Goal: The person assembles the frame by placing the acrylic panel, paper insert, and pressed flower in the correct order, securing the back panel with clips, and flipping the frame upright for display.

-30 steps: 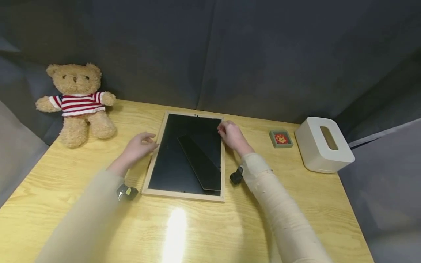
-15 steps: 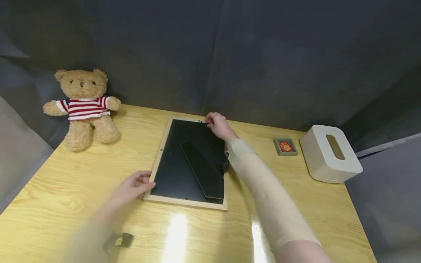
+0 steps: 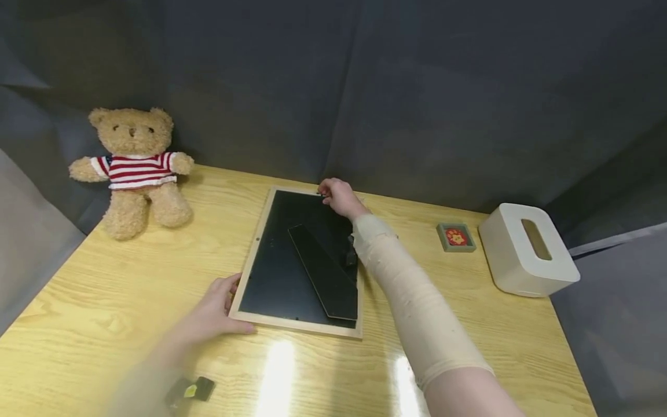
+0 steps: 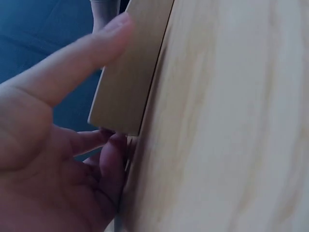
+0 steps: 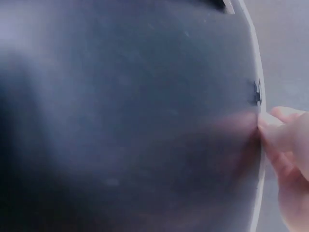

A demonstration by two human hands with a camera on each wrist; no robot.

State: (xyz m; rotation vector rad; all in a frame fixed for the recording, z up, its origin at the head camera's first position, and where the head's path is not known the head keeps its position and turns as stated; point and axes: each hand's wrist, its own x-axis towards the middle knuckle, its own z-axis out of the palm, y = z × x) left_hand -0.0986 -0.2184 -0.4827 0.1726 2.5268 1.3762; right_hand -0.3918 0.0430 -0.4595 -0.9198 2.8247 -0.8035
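Observation:
A picture frame point(image 3: 298, 325) with a pale wooden rim lies face down on the table, its black backing up. Slanting across that backing is a black easel stand point(image 3: 323, 275). My left hand point(image 3: 215, 313) grips the frame's near left corner, thumb along the near edge and fingers at the left side; the left wrist view shows the fingers curled at the corner. At the far edge, my right hand point(image 3: 341, 198) pinches the rim with thumb and fingers. Beside those fingertips, the right wrist view shows a small dark metal hanger point(image 5: 257, 93).
A teddy bear point(image 3: 138, 174) in a striped shirt sits at the back left of the wooden table point(image 3: 443, 324). To the right are a small green-framed square point(image 3: 456, 237) with a red picture and a white tissue box point(image 3: 528, 249). A dark curtain hangs behind.
My left hand has moved down the frame's left side to the near corner. My right hand has gone from the right side to the far edge. The frame lies much the same.

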